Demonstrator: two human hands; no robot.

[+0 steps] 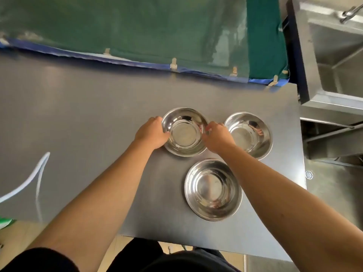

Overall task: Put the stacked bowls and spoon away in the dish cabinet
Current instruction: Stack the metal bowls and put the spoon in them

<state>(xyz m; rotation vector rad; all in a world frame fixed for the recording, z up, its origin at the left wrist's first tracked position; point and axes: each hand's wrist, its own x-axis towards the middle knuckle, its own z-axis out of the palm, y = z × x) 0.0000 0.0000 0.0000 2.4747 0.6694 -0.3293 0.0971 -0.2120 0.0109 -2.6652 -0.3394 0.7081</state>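
Three shiny steel bowls sit apart on the grey table [78,114]. My left hand [152,134] grips the left rim of the far middle bowl [185,132], thumb over the edge. My right hand [217,137] grips the same bowl's right rim. A second bowl [250,134] stands just right of my right hand. The third bowl [213,189] lies nearer to me, under my right forearm's left side. No spoon shows anywhere.
A green cloth [137,30] with blue edging hangs along the table's far edge, pinned by clips. A steel sink unit [334,55] stands to the right, beyond the table's right edge. A white tube [37,173] curves over the table's left side.
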